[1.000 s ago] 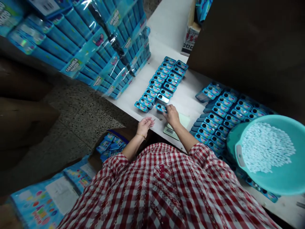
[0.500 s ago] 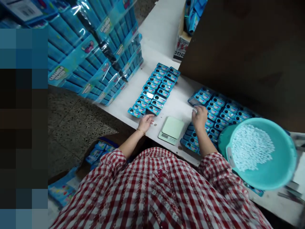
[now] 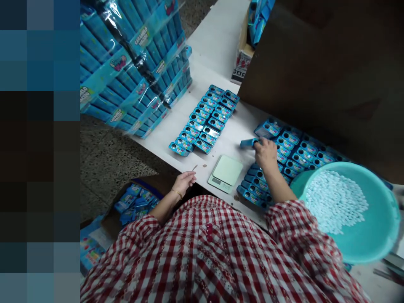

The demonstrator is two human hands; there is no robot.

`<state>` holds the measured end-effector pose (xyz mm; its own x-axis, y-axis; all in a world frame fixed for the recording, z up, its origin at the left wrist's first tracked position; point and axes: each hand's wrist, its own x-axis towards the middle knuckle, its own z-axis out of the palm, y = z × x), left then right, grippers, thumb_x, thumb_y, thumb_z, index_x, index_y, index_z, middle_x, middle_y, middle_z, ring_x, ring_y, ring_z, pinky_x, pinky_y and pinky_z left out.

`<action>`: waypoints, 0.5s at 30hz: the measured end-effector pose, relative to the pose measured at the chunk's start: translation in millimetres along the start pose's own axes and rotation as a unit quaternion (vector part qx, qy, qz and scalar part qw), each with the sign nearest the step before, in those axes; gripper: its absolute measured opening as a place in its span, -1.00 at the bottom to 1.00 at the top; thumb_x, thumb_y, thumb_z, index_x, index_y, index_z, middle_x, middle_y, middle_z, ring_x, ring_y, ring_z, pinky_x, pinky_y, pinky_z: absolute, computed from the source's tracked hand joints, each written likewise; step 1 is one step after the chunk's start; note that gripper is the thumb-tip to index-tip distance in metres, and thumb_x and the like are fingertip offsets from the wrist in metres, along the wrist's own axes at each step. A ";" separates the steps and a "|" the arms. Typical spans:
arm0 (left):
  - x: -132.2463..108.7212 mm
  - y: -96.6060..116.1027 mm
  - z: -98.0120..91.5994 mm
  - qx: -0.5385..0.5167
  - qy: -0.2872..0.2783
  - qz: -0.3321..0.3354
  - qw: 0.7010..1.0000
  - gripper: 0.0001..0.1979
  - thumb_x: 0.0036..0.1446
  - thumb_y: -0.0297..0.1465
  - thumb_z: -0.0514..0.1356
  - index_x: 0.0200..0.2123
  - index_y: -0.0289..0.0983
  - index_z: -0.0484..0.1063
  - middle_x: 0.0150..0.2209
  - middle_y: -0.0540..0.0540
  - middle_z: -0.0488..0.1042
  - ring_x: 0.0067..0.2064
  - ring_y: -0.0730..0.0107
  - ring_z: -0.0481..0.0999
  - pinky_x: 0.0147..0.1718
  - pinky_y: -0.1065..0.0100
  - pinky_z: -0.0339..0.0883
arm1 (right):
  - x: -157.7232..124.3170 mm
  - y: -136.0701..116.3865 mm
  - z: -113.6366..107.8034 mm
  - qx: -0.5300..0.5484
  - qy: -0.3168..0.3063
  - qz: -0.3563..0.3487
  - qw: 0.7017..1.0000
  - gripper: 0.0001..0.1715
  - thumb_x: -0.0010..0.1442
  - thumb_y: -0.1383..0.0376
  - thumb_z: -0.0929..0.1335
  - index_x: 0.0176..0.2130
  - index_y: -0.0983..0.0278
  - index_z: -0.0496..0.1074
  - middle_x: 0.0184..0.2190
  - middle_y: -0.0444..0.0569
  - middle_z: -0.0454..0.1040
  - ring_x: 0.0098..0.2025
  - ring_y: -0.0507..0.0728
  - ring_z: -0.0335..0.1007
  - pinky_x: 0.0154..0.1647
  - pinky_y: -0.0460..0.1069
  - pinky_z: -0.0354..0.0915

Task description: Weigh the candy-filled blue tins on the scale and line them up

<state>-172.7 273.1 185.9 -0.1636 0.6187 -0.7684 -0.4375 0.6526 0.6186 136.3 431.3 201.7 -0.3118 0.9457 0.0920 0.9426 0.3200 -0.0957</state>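
Note:
My right hand point(image 3: 265, 152) is closed round a small blue tin point(image 3: 249, 143), lifted just off the left edge of the big group of open blue tins point(image 3: 296, 151) on the right of the white table point(image 3: 217, 46). My left hand point(image 3: 184, 182) rests at the table's near edge with fingers curled together; what it holds, if anything, I cannot make out. A pale green scale point(image 3: 225, 172) sits between my hands. Two neat rows of blue tins point(image 3: 205, 120) lie beyond the scale.
A teal basin point(image 3: 372, 235) of small white tablets sits at the right. Wrapped stacks of blue packs point(image 3: 139, 63) rise at the left of the table. A dark cardboard wall point(image 3: 331, 63) stands behind. A box with more tins point(image 3: 135, 202) is on the floor.
My right hand went from the two rows across to the right group and picked up one tin. My left hand drew back from the rows to the table edge.

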 end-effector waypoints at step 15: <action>-8.0 16.9 18.9 0.045 -0.017 0.063 0.997 -0.79 -0.16 -0.45 0.32 -0.40 -0.35 0.39 -0.50 -0.05 0.47 -0.52 0.57 0.41 -0.52 0.50 0.22 | -93.9 -59.0 -43.6 0.139 -0.027 -0.008 0.990 -0.66 0.23 0.18 0.22 -0.06 0.22 0.39 -0.02 0.11 0.39 -0.03 0.24 0.26 -0.03 0.17 0.18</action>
<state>-162.1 287.4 205.5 -0.1820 0.7110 -0.6793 -0.3346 0.6048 0.7227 115.1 321.2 241.9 -0.3394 0.9397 0.0428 0.8702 0.3310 -0.3649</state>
